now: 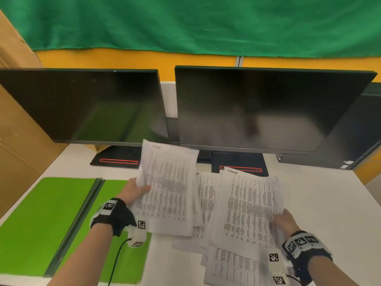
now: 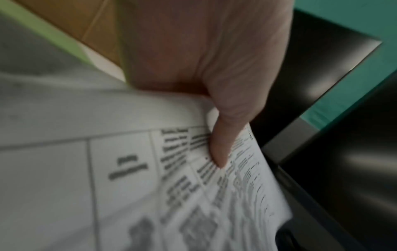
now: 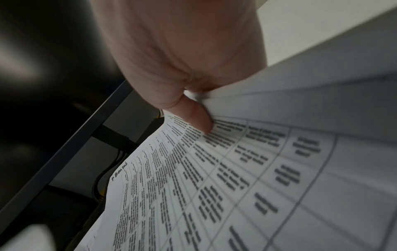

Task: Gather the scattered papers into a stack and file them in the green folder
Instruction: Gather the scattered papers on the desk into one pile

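A green folder [image 1: 47, 219] lies open flat on the white desk [image 1: 321, 199] at the left. My left hand [image 1: 134, 190] pinches the left edge of a lifted bundle of printed papers [image 1: 169, 188], thumb on top [image 2: 219, 149]. My right hand [image 1: 283, 220] pinches the right edge of another printed sheet bundle [image 1: 249, 209], its thumb [image 3: 200, 118] pressed onto the text. More printed sheets [image 1: 231, 267] lie loose on the desk beneath both bundles, partly hidden.
Two dark monitors [image 1: 82, 104] [image 1: 257, 108] stand close behind the papers, their bases [image 1: 117, 159] on the desk. A black computer case [image 1: 356, 137] is at the right. Cardboard [image 1: 18, 124] borders the left. A green cloth hangs behind.
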### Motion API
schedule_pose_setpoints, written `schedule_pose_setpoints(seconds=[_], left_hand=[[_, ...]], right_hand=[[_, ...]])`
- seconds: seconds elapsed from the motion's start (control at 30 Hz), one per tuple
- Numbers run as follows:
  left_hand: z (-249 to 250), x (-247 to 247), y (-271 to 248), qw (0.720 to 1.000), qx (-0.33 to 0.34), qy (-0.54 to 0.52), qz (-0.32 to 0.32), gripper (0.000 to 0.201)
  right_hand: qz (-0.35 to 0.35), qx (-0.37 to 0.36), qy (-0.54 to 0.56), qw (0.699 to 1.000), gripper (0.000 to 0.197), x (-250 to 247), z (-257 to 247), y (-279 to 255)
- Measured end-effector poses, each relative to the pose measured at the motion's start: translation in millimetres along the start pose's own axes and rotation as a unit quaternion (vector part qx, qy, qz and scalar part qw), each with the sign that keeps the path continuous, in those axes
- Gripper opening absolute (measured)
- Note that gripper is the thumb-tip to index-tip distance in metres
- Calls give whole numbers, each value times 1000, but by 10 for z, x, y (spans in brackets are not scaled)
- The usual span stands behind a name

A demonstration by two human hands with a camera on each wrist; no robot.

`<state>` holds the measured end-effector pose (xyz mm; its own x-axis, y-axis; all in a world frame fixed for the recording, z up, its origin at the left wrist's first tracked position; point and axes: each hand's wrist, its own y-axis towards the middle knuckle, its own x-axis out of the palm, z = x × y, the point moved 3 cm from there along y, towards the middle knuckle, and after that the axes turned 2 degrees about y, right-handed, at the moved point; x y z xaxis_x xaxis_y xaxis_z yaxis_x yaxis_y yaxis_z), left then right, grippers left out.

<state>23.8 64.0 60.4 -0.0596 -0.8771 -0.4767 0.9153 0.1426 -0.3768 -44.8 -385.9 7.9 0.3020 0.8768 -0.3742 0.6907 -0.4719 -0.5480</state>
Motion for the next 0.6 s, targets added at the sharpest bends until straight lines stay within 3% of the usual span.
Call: schedule_pose_setpoints(seconds=[0.07,0.13,0.2,0.23,0.43,0.5,0.6], left_hand=[[-60,317,5,996,-48,-24,-76,21],[-106,717,92,989,-84,14,-118,50],[-157,1070,241,986,-101,56,-123,90],[-131,1218,283,985,-110,52,-125,98],[119,1454,295,976,-156,-51,-142,56],[110,1420,227,972,-173,-33,-155,61],[30,1300,132,977,-151,60,-135,43]], right_hand=[[15,18,-7,1000,11,-34,21,75],[33,24,-31,999,37,-56,58,140],[27,23,-54,998,43,-44,101,166],[21,24,-66,997,41,-31,88,138],[-7,19,-73,997,23,-5,82,83],[-12,23,-62,998,20,-22,76,70],[-21,35,-53,998,33,-49,124,100]])
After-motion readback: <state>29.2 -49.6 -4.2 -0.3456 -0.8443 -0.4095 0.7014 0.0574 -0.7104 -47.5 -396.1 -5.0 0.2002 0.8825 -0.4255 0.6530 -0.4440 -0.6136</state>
